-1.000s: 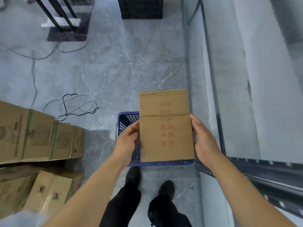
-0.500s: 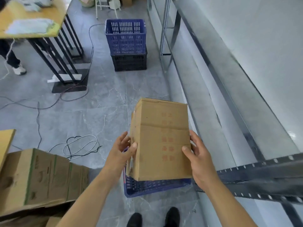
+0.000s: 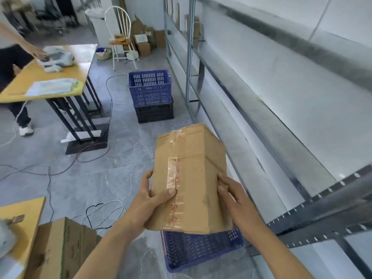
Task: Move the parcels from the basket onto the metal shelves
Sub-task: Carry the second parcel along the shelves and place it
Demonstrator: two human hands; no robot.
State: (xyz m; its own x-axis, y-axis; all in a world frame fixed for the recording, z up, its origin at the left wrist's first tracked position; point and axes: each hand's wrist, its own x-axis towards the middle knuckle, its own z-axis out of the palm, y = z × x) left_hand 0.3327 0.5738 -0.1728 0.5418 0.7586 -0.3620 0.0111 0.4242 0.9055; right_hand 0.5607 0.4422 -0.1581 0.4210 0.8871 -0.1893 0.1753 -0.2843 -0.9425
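A taped cardboard parcel (image 3: 189, 178) is being held in the air above the blue basket (image 3: 201, 250), which is sitting on the grey floor just beside the metal shelves (image 3: 281, 137). The left hand (image 3: 149, 200) is being pressed against the parcel's left side, thumb laid across the tape seam; the right hand (image 3: 237, 198) is being pressed against its right side. Each grip is thus being closed on the parcel. A yellow tabletop (image 3: 60, 71) is being seen further off, left.
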